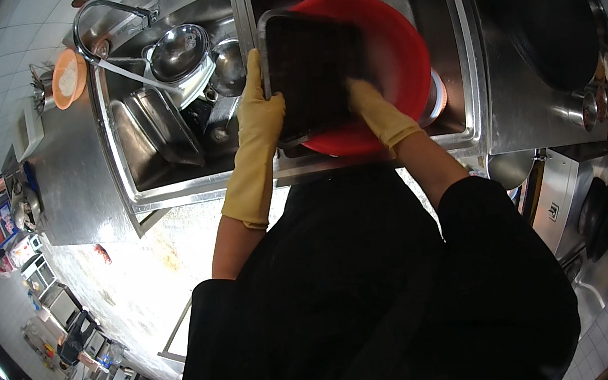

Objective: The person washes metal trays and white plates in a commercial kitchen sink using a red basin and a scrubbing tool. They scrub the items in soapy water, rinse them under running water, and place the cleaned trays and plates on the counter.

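A dark rectangular baking tray (315, 75) is held over a red plastic basin (402, 55) in the right bowl of a steel double sink. My left hand (260, 110), in a yellow rubber glove, grips the tray's left rim, its thumb on the near side. My right hand (373, 107), gloved alike, reaches to the right part of the tray. Its fingers are blurred and partly hidden, so I cannot see whether they hold anything. Part of a round container (437, 97) shows between the basin and the sink wall.
In the left bowl lie a pot lid (180, 52), a metal bowl (228, 68) and a rectangular steel pan (166, 128), below a curved faucet (82, 31). An orange bowl (68, 78) stands on the left counter. A large black wok-like pan (537, 4) leans at right. A person (75, 342) is far off.
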Tool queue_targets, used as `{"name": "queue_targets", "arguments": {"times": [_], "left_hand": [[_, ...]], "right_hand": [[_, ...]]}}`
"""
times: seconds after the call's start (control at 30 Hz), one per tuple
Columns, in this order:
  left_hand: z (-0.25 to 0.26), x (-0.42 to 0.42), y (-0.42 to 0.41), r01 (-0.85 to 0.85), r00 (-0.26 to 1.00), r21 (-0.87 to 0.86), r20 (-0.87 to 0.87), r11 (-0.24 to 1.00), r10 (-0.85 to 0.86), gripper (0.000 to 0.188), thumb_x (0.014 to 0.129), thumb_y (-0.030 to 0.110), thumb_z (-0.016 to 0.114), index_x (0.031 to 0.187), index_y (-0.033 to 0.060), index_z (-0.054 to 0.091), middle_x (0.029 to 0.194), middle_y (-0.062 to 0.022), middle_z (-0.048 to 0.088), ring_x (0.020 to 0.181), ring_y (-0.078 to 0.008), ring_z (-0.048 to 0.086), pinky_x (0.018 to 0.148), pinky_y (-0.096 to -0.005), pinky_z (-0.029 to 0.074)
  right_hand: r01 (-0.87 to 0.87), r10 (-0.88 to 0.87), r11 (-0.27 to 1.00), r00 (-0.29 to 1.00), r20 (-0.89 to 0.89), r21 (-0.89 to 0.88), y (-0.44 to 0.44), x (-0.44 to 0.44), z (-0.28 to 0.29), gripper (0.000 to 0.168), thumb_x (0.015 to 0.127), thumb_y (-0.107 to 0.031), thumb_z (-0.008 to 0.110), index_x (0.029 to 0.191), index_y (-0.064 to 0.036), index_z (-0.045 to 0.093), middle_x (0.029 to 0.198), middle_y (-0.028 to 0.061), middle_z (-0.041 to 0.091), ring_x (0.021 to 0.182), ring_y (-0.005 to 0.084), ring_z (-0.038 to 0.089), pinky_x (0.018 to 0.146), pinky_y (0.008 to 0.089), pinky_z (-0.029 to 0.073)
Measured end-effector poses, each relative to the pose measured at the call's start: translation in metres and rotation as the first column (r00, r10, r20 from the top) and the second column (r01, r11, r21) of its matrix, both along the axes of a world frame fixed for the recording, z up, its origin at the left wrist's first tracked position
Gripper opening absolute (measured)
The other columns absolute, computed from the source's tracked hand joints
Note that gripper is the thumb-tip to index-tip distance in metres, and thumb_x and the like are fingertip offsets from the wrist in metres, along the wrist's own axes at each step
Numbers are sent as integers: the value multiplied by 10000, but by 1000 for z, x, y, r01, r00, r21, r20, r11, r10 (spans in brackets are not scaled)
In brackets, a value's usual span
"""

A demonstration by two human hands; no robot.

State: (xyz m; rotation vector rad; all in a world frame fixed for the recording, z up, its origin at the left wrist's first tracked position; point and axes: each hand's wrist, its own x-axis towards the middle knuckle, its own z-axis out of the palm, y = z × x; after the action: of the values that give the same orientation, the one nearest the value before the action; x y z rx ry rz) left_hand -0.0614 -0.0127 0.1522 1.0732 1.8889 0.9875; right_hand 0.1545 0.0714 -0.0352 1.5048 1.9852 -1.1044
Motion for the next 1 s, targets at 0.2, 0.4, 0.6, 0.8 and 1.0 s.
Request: {"name": "queue_targets", "arguments": {"times": [0.2,0.4,0.6,0.8,1.0], "left_hand": [[-1,4,20,124,948,-271,-253,954,-195,795,865,54,593,1617,135,349,1444,-322,567,1324,-486,565,1126,-487,453],[-7,19,17,204,890,-235,-359,950,-280,737,893,52,553,1582,139,306,1297,-282,632,1148,-506,640,991,-569,501],[14,21,19,332,858,-203,-341,921,-384,822,900,8,579,1625,226,258,1281,-231,636,1094,-474,653,920,-546,522],[24,3,16,337,886,-19,-330,941,-324,789,881,-50,568,1612,177,380,1406,-221,606,1225,-446,622,1020,-451,524],[37,-21,-13,207,977,85,-77,975,-201,798,863,-109,578,1608,125,417,1578,-171,511,1471,-316,482,1191,-347,400]], "right_hand": [[692,-737,654,491,-463,-307,20,38,12,184,853,-49,749,1032,-80,775,970,86,754,918,208,681,858,374,541],[625,-513,667,-10,-859,-405,55,18,168,339,986,-23,677,1325,-32,676,1253,75,711,1152,176,667,1027,306,527],[250,127,886,680,-722,391,95,-11,198,390,930,33,680,1303,-82,692,1273,91,727,1184,269,681,1041,344,512],[92,-20,994,654,-756,54,123,-6,185,344,913,2,721,1256,-32,709,1053,59,752,956,162,676,902,303,523],[330,-271,943,694,-667,-39,104,18,152,376,913,-107,765,1272,-14,710,1104,80,747,1021,179,679,932,309,506]]}}
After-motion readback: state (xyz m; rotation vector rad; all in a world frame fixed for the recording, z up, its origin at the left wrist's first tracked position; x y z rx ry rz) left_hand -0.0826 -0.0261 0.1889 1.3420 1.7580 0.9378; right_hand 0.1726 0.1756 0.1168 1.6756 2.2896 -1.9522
